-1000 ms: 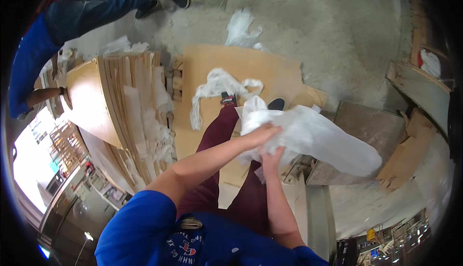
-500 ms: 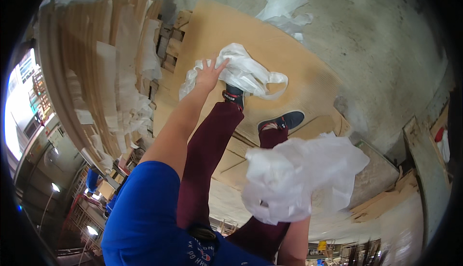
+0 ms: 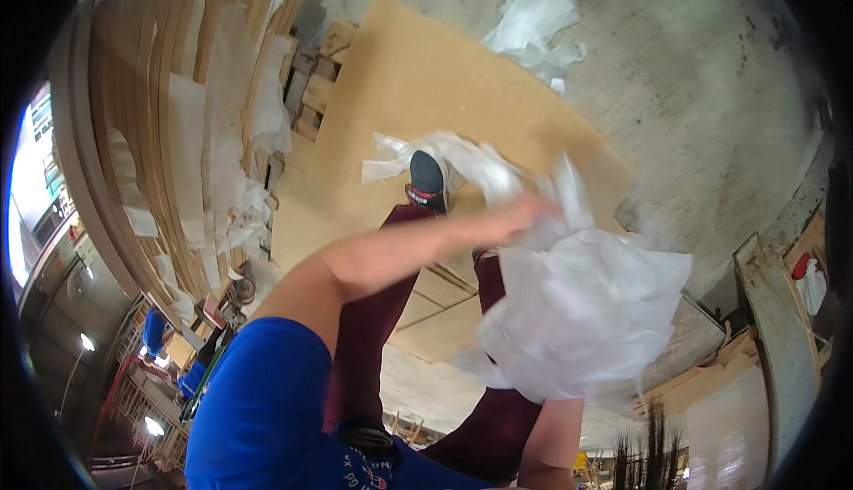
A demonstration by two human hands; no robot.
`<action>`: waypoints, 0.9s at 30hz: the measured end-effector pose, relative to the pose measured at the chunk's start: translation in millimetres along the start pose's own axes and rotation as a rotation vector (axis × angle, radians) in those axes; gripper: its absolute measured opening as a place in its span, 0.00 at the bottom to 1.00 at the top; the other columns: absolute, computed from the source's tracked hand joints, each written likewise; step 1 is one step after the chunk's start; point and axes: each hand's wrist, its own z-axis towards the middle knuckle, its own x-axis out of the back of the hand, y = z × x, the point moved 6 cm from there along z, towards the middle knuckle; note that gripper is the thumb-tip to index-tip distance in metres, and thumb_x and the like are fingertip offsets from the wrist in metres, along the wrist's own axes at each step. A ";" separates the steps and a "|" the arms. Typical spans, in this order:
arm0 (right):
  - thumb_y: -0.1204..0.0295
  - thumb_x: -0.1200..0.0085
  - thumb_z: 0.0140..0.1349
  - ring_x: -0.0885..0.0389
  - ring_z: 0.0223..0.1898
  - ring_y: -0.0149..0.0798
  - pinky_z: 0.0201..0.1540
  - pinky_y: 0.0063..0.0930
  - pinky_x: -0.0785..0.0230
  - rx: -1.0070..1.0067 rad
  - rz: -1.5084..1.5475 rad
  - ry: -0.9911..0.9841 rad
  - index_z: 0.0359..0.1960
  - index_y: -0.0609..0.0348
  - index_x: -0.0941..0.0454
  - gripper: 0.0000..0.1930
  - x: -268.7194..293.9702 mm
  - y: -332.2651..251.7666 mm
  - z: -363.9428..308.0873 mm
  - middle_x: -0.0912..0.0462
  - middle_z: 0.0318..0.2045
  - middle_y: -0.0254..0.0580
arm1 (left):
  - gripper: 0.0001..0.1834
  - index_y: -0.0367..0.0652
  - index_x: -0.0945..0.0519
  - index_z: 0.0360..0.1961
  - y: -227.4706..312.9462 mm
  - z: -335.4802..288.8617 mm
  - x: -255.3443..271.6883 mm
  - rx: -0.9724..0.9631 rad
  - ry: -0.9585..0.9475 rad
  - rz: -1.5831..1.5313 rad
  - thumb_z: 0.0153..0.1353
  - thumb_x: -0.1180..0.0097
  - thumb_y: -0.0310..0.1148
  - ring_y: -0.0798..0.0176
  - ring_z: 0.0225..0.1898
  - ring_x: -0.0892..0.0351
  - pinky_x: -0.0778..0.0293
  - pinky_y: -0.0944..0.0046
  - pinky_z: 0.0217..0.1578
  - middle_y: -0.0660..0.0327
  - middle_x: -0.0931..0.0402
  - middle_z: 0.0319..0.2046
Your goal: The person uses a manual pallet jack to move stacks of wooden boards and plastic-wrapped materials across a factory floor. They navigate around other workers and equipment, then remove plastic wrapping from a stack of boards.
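My left hand (image 3: 531, 212), smeared by motion, reaches across to the right with a length of thin white plastic film (image 3: 462, 154) trailing from it. That film stretches back past the toe of my left shoe (image 3: 427, 175). A big crumpled bundle of the same white film (image 3: 591, 312) is held up on the right, over my right leg. My right forearm (image 3: 553, 437) runs up beneath this bundle, which hides the right hand holding it. Under my feet lies a large brown cardboard sheet (image 3: 391, 72).
A tall stack of cardboard sheets (image 3: 151, 152) with white film scraps stands at left, by wooden pallet blocks (image 3: 318, 92). More crumpled film (image 3: 535, 23) lies on the concrete floor (image 3: 684, 72) beyond the cardboard. At right stands a wooden board (image 3: 773, 312).
My left hand has swept from beside my left shoe across to the right, drawing the film along the cardboard toward the bundle. The bundle has shifted slightly right.
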 end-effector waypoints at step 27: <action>0.71 0.44 0.53 0.26 0.46 0.43 0.49 0.34 0.32 -0.060 0.218 0.191 0.55 0.65 0.36 0.27 60.4 41.3 33.2 0.27 0.48 0.47 | 0.16 0.40 0.25 0.41 -181.5 186.4 121.1 0.325 0.208 0.754 0.49 0.48 0.29 0.47 0.45 0.27 0.31 0.54 0.45 0.46 0.25 0.37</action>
